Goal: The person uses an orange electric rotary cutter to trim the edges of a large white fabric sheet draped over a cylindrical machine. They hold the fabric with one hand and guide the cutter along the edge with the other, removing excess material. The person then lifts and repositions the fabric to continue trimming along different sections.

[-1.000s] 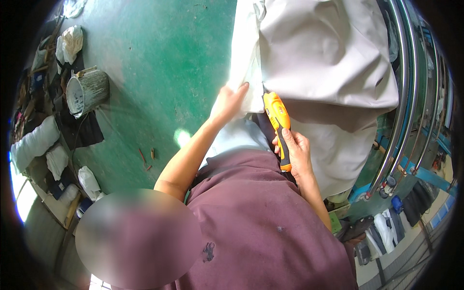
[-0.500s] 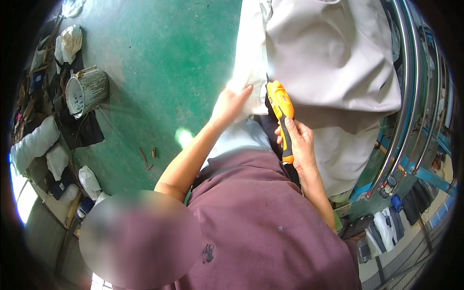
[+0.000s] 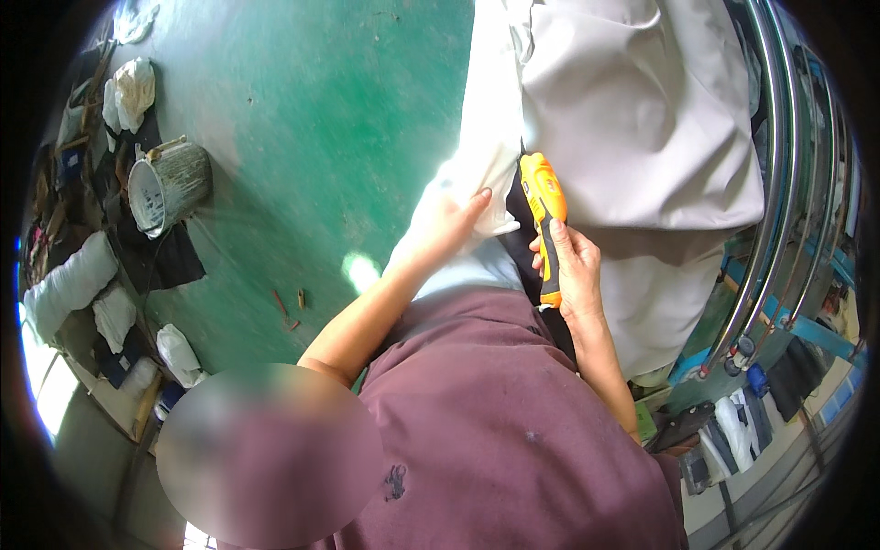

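Fingers (image 3: 535, 246) of the right hand (image 3: 577, 266) are curled round the black grip of an orange-and-black handheld tool (image 3: 545, 194), with the thumb along its upper side. The tool slants, its head pointing away from the person and its butt end toward their body. That head lies at the line between a narrow white strip (image 3: 495, 101) and a broad pale grey sheet (image 3: 632, 110); whether its tip touches either, I cannot tell. The left hand (image 3: 442, 234) is closed on the near end of the strip, thumb on top, the other fingers mostly lost in glare and folds. The strip's loose corner juts out between the two hands.

Beyond them, the sheet spreads ahead and to the right, rumpled, with a deep fold sagging across it and a lower part hanging near the right forearm. Just behind the hands is a dark maroon garment (image 3: 495, 412) on the person. Shiny metal rails (image 3: 777, 119) run along the sheet's right side. To the left lies a green floor (image 3: 348, 119), where a stained bucket (image 3: 174, 183) lies tipped on its side near a white bag (image 3: 133, 96).
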### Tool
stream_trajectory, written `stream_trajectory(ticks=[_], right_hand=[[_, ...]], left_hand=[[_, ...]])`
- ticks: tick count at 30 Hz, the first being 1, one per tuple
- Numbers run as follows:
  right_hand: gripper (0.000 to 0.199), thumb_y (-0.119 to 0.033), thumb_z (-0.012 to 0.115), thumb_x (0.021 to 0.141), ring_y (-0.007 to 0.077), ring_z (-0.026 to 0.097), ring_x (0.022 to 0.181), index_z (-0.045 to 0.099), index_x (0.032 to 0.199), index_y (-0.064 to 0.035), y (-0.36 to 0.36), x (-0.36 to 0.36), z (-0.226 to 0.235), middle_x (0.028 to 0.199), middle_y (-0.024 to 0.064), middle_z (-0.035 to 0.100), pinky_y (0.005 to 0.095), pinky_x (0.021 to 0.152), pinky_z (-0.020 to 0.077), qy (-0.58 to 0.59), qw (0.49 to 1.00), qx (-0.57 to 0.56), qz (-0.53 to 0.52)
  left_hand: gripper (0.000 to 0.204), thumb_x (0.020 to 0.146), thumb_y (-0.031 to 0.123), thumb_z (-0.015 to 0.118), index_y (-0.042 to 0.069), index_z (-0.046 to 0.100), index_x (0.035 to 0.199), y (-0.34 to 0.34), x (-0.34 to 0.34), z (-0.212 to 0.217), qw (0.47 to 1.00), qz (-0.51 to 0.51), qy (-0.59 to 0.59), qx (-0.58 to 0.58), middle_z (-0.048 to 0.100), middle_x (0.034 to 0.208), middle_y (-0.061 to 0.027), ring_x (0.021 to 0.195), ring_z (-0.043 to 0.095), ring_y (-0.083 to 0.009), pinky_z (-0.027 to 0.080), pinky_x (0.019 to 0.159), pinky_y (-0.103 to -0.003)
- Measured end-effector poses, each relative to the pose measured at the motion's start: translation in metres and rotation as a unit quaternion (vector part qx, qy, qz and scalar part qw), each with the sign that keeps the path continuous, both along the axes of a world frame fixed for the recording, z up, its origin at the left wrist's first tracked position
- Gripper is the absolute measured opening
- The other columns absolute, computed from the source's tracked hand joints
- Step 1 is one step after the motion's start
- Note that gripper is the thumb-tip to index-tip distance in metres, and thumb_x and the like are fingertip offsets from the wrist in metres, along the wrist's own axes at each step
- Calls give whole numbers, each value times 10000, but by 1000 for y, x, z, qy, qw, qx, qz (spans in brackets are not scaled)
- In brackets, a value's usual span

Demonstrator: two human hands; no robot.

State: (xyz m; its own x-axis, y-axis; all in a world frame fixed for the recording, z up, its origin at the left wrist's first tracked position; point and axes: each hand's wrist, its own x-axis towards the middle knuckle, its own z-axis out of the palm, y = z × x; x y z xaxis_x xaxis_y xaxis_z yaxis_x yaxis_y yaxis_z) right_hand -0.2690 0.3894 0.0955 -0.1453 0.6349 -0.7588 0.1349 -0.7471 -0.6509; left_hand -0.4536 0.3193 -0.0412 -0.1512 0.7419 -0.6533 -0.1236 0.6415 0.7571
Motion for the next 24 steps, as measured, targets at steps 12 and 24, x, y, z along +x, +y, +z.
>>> stream_trajectory(ticks=[12, 24], right_hand=[[406, -387, 602, 972, 93, 582, 591, 656, 990, 15, 25, -24, -11, 778, 68, 654, 221, 554, 466, -11, 999, 45, -17], [402, -385, 634, 955, 86, 568, 580, 679, 961, 14, 55, -26, -15, 743, 47, 652, 232, 564, 466, 15, 998, 60, 6]], left_hand=[[340, 945, 286, 620, -5, 630, 1121, 2, -26, 28, 993, 32, -79, -76, 661, 943, -64, 815, 603, -131, 475, 719, -273], [248, 954, 249, 638, 18, 680, 1035, 12, -39, 59, 985, 34, -136, -95, 677, 836, -2, 676, 609, -70, 483, 585, -236]])
